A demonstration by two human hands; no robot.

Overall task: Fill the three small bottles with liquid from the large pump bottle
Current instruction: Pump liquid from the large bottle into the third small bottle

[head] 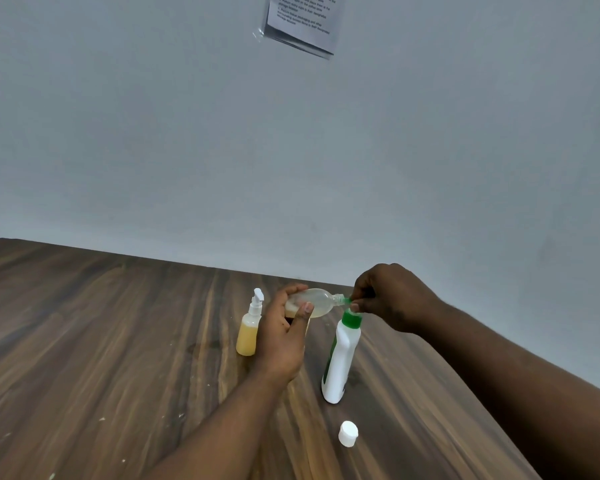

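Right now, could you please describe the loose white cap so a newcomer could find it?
On the wooden table, look nearer the camera than the tall white bottle with the green top. The cap sits alone there; unlike that bottle, it is short, round and all white.

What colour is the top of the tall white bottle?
Green; the top shows best in the head view.
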